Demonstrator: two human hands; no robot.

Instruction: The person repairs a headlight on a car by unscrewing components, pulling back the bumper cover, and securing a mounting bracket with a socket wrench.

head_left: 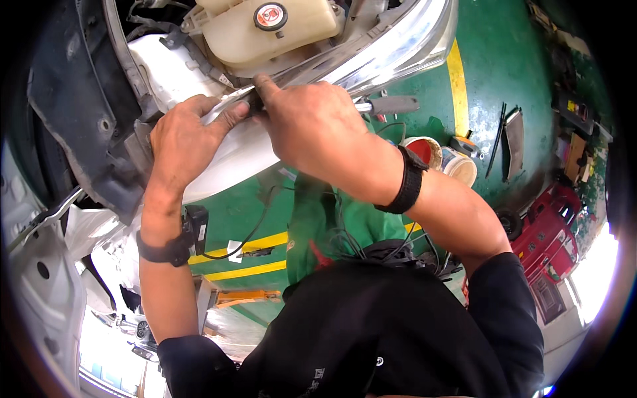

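My left hand [186, 139] is closed over the edge of the white car fender [235, 156], thumb on top by the seam at the headlight. Next to it my right hand [315, 126] is curled, its index finger stretched along the dark strip behind the headlight [391, 53]. A small dark piece [255, 103] shows between the two hands; its kind is unclear. A tool with a grey handle [395, 105] and metal shaft reaches out to the right from behind my right hand. What the right fingers grip is hidden.
A cream fluid reservoir [285, 30] sits in the engine bay beyond my hands. A dark liner [73, 99] hangs at left. On the green floor stand two buckets [424, 151], [459, 167]. Black cables [265, 205] hang below; a red toy-like vehicle [547, 232] is at far right.
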